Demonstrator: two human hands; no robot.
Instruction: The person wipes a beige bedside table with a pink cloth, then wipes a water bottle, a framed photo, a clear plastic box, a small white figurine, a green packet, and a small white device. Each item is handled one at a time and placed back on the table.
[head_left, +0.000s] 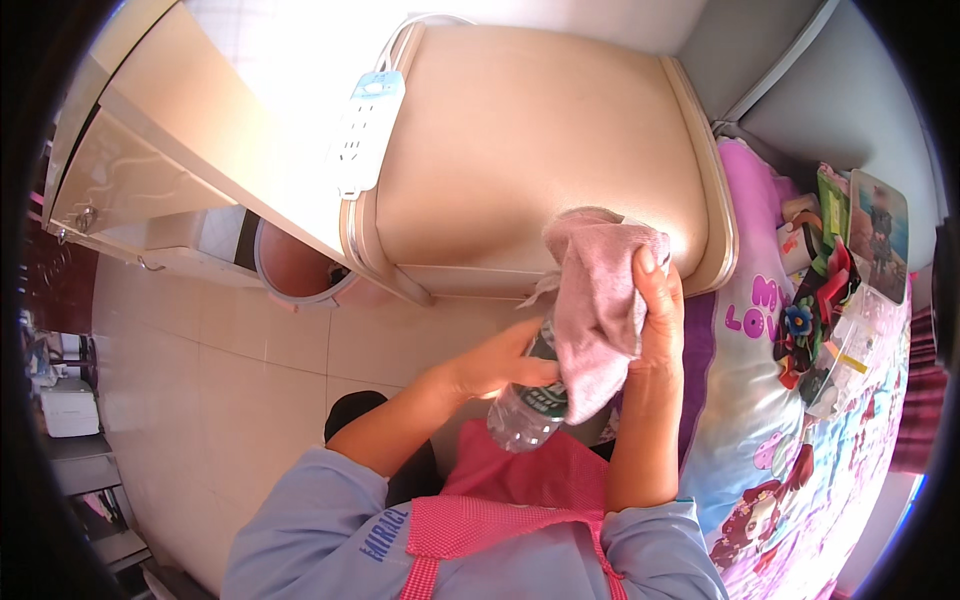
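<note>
My left hand (517, 361) grips a clear plastic bottle (525, 424) with a dark green label that bears writing. The bottle is tilted, its base pointing down towards my apron. A pink cloth (600, 300) is draped over the bottle's upper part, so its neck and cap are hidden. On the cloth's right side, my right hand (662, 315) holds the fabric, thumb on top. Both hands are in front of a beige padded bedside cabinet (525, 150), near its front right corner.
A white power strip (371, 135) lies along the cabinet's left edge, its cable running back. At right, a bed with a printed cover (750, 390) bears a clear plastic box (847, 352), hair ornaments and a picture tin (879, 232). A round pink bin (300, 259) stands at left on the tiled floor (247, 390).
</note>
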